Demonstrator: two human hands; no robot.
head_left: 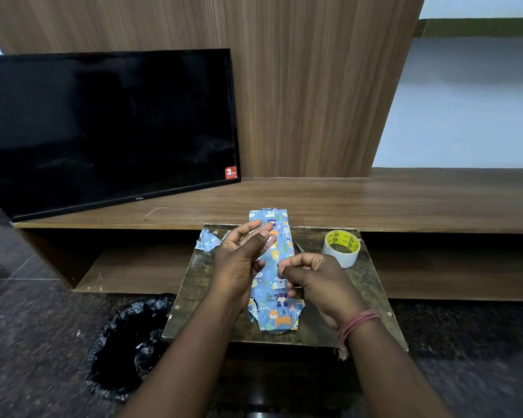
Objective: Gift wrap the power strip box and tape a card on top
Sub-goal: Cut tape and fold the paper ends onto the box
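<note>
The wrapped box [274,267] lies lengthwise in the middle of the small dark bench [194,285], covered in blue paper printed with cartoon animals, its far end poking over the bench's back edge toward the wooden shelf [405,200]. Both hands are above it. The left hand [242,254] is open, fingers straight and relaxed, holding nothing I can see. The right hand [311,276] is curled tight, fingers pinched together over the box; whether there's a bit of tape in that pinch, I can't tell. A red thread bracelet [357,322] circles the right wrist. At the bench's right rear corner sits a roll of tape [341,247] with a yellow core and red writing too small to read. A scrap of blue paper [206,239] lies at the left rear corner. On the shelf leans a dark television [109,131] marked "TCL", with a red sticker showing "3". A black bin bag [127,345] sits on the floor to the left.
</note>
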